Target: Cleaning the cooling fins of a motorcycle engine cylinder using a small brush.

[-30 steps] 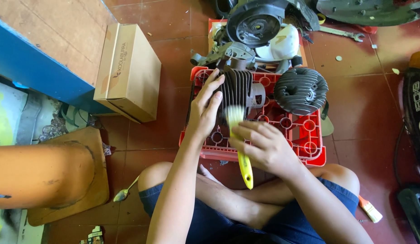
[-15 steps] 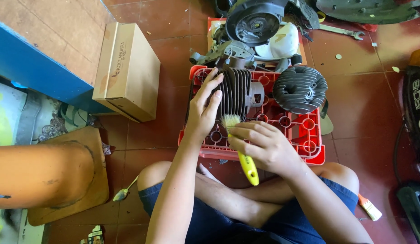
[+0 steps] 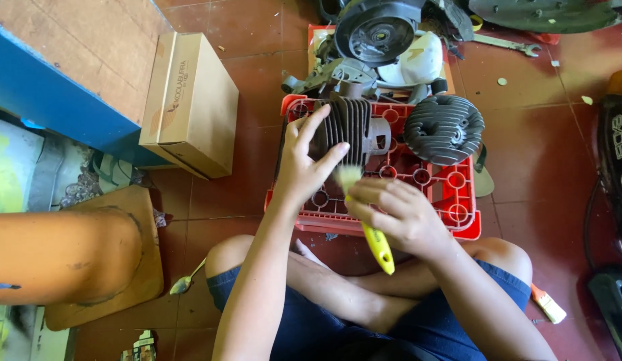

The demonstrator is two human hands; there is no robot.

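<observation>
While the person sits cross-legged on the red tile floor (image 3: 257,154), the right hand (image 3: 398,214) is wrapped around a brush (image 3: 371,230) with a yellow handle, its pale bristles pointing up toward the cylinder (image 3: 351,130); whether the bristles touch the fins is hard to tell. Just left of it, the left hand (image 3: 304,167) is spread, fingers and thumb gripping the dark finned cylinder from its left side. That cylinder rests on a red crate (image 3: 451,207) lying on the floor in front of the knees. A round finned head (image 3: 445,129) sits on the crate's right part, beside the cylinder. Left of the knees, a spoon (image 3: 185,281) lies on the floor. Farther left stands a cardboard box (image 3: 190,103). Beyond the crate lie more engine parts (image 3: 378,33) and a wrench (image 3: 508,45).
</observation>
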